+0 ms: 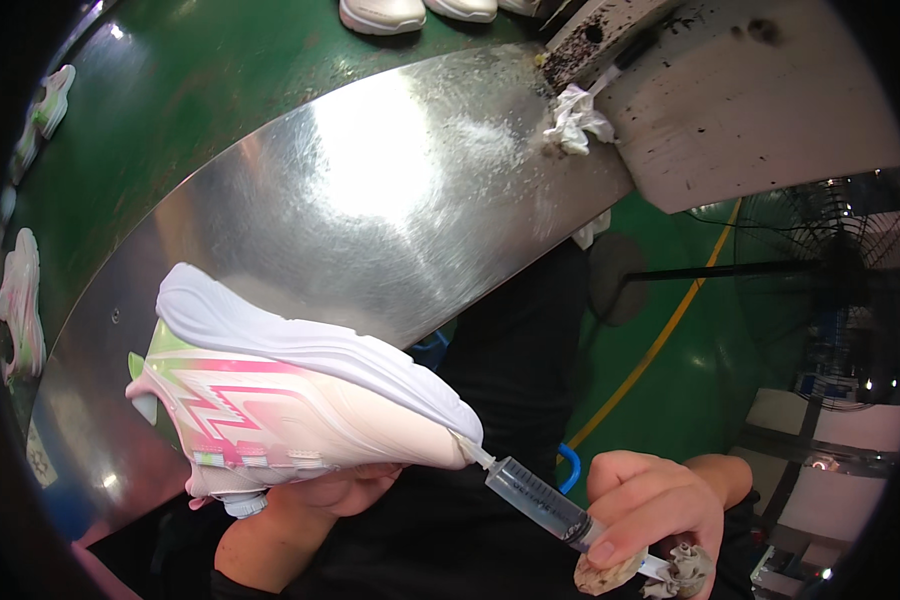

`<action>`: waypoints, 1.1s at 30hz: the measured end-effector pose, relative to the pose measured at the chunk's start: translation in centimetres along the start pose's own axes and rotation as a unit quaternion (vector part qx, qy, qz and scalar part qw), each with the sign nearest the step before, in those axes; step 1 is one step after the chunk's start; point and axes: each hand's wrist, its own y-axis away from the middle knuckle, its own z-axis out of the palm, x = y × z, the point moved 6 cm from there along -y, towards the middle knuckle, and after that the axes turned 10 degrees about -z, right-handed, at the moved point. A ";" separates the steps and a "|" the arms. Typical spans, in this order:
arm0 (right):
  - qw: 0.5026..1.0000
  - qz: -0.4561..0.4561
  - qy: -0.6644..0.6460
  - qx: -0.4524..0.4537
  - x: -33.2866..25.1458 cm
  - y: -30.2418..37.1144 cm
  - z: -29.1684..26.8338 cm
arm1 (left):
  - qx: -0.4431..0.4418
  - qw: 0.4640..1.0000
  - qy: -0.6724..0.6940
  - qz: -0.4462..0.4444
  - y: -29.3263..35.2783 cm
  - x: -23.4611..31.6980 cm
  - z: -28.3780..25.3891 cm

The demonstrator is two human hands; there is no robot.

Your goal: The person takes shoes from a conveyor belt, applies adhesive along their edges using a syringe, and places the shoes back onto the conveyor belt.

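A white, pink and green sports shoe (310,400) is tilted on its side, its thick white sole turned up and away and its toe pointing right. My left hand (335,490) grips it from below; the shoe hides part of the fingers. In my right hand (660,500) is a clear plastic syringe (538,500), fingers closed round its rear end. The nozzle touches the toe at the seam between sole and upper. A beige pad (605,574) and a crumpled greyish wad (682,572) sit by the plunger end, partly covered by my fingers.
Beyond the shoe lies a shiny metal worktop (370,230) with a curved far edge. On it, at the far right, rests crumpled white tissue (578,120) beside a stained board (740,110). More shoes (22,305) stand on the green surface (220,90). A fan (835,230) is at right.
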 end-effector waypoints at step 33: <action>0.914 -0.081 0.397 -0.021 2.6 0.4 2.7 | -0.116 0.993 -0.008 0.015 -3.6 1.8 3.9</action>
